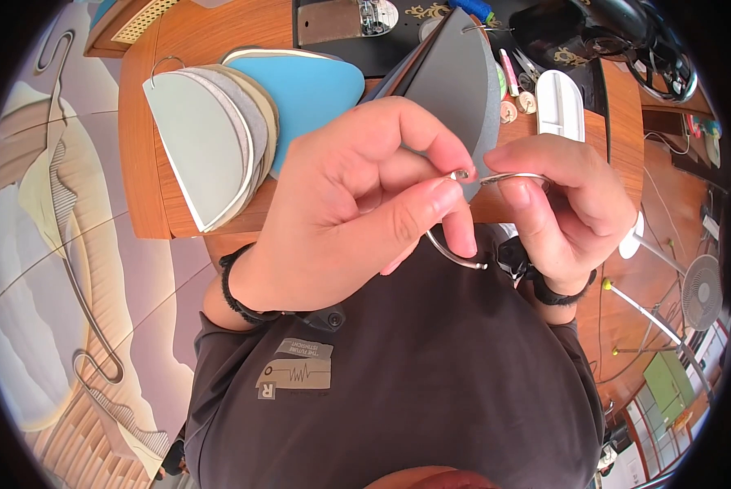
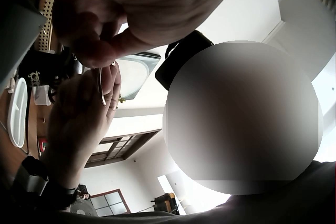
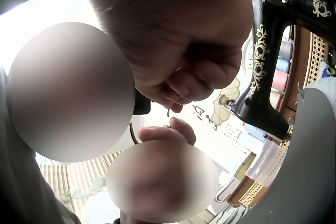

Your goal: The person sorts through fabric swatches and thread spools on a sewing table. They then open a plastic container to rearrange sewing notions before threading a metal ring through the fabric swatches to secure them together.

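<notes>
My left hand [image 1: 353, 200] pinches a silvery open metal ring [image 1: 451, 255] between thumb and forefinger. One end shows at the fingertips; its curved lower part hangs below them, ending in a small knob. Opposite, my right hand [image 1: 581, 204] pinches a thin, curved silvery metal piece [image 1: 516, 175] between thumb and forefinger, its tip pointing at the left fingertips with a small gap. I cannot tell whether the two metal parts are joined. In the left wrist view, a metal strip [image 2: 102, 90] shows between both hands. Both hands are raised in front of the dark shirt [image 1: 430, 359].
On the wooden table [image 1: 149, 163] lie a ringed stack of pale half-round sheets [image 1: 198, 138], a blue sheet [image 1: 320, 85] and dark grey sheets [image 1: 455, 77]. A white tray [image 1: 559, 102] and a black sewing machine [image 1: 593, 33] stand at the back right. A fan [image 1: 702, 292] is farther right.
</notes>
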